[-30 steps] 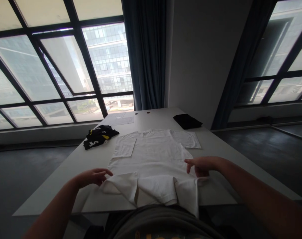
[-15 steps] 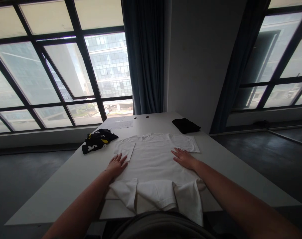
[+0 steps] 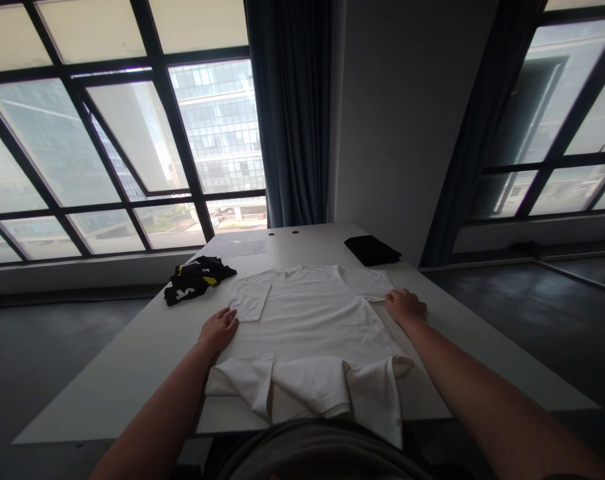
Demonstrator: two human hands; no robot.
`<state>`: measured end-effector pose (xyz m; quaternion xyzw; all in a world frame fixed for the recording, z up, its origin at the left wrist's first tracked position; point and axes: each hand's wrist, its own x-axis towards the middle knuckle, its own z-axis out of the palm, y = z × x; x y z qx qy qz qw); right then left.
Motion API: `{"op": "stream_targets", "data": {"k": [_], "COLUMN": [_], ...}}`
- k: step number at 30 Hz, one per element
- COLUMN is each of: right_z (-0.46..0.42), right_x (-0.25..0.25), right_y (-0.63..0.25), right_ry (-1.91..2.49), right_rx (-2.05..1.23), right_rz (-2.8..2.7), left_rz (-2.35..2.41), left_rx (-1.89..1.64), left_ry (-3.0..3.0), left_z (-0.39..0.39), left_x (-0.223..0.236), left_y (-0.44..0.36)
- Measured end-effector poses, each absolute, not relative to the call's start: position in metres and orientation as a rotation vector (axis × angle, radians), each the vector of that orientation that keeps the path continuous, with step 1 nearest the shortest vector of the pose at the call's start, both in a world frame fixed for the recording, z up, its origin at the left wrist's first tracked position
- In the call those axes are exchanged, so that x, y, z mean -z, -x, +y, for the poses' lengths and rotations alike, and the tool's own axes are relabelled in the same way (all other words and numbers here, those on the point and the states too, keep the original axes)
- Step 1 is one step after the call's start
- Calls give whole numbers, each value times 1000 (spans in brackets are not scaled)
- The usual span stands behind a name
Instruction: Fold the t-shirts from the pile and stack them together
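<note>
**Head view: hem overhang is the weak point**

Head view shows a white T-shirt (image 3: 307, 320) spread flat on the bench (image 3: 132, 373), collar toward the window, with its hem bunched and hanging over the near edge. The left hand (image 3: 218, 329) lies open, palm down, on the shirt's left side edge, just below the folded-in left sleeve. The right hand (image 3: 405, 306) rests at the right side, beside the right sleeve; its fingers look curled at the cloth's edge, but whether they pinch fabric I cannot tell.

Likely trouble: the rumpled hem drooping off the edge could drag the body toward the person if either palm lifts, spoiling the flat lay. An uneven pull from one side would skew the shirt and crease it. The black-and-yellow garment (image 3: 196, 279) lies near the left sleeve, and a wide sweep could catch it. The folded black cloth (image 3: 372, 249) sits well apart
</note>
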<state>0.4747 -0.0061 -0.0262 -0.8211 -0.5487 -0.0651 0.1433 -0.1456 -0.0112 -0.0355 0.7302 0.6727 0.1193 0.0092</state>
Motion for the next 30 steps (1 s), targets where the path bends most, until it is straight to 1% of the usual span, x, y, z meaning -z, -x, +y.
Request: {"op": "stream_targets", "data": {"k": [8,10,13,16,25,30], "right_z": [8,12,17,22,32,30], "right_x": [32,33,31,27,13,7], "right_y": [-483,-486,-489,-489,-478,-482], "right_ry": [2485,2452,2324,2228,2046,2065], "right_rx": [146,99,-59,-181,-320,-439], "right_rz": [-1267,-1305,-1350,-1283,-1115,-1131], "left_rz": [2186,2203,2210,2214,2220,2217], "left_rx": [-504,-513,-515,-515,-512,-512], "left_ry": [-2205,-2196,-2200,-2201,-2199,-2208], "left_z": [-16,-17,-18,-20,-21,-21], "left_x": [29,27,25,25,24,24], "left_y": [154,152,150,149,148,147]}}
